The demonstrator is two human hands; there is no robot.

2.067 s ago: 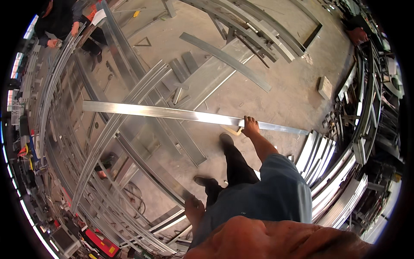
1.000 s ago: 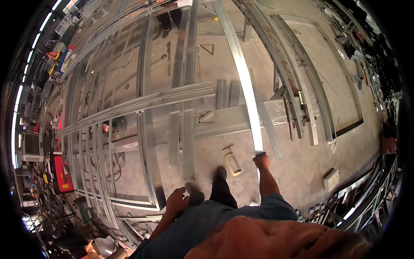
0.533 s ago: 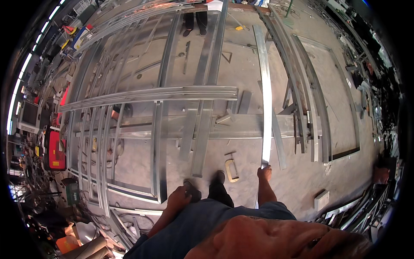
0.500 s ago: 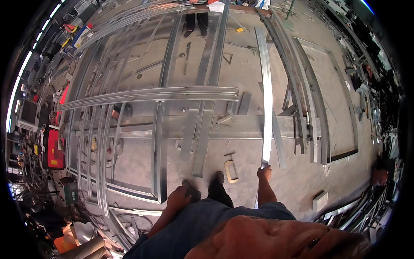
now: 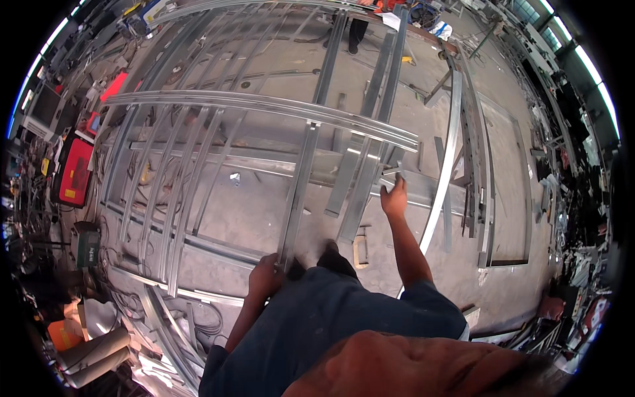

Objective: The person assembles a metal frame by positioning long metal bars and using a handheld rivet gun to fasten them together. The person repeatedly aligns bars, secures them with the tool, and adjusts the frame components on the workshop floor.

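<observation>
My right hand (image 5: 395, 198) reaches forward over the frame, thumb and forefinger apart. Its fingertips are close to some short metal offcuts (image 5: 391, 171) lying on a wide steel crossbeam (image 5: 417, 192); whether they touch cannot be told. My left hand (image 5: 265, 276) is low, at the near end of a long steel channel (image 5: 303, 178), with its fingers mostly hidden. Right of my right arm, a long shiny metal strip (image 5: 448, 155) leans at a slant, with no hand on it. Several channels (image 5: 264, 100) lie bundled across the frame.
A C-clamp (image 5: 360, 250) lies on the floor near my feet. A red case (image 5: 77, 171) and a green box (image 5: 85, 245) stand at the left. Another person's leg (image 5: 357, 34) shows at the far side. A rectangular frame (image 5: 506, 263) lies at the right.
My right hand has let go of the long shiny strip and moved left and forward to the offcuts. My left hand is now by the channel's end. The view has shifted and turned.
</observation>
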